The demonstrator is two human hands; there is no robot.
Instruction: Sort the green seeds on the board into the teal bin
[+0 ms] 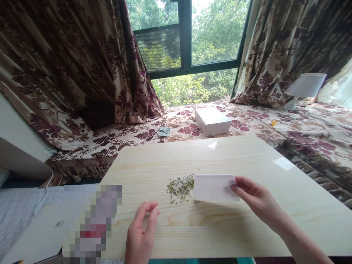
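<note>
A small heap of mixed greenish seeds or beans and white grains [180, 186] lies on the pale wood-grain table [233, 231], with a few loose pieces scattered around it. My right hand [251, 192] pinches a white rectangular card [216, 187] by its right end, thumb on the near face. The card has a small hole near its upper left corner, and its left edge meets the right side of the heap. My left hand [143, 227] is at the near left of the heap, fingers curved, thumb apart, holding nothing.
Beyond the table, a white box [213, 121], a grey-green cloth [164, 131] and a small yellow object [273, 123] rest on a floral-covered ledge. A white lamp [306, 86] stands at right. A blurred-out item [96, 223] lies at the table's left.
</note>
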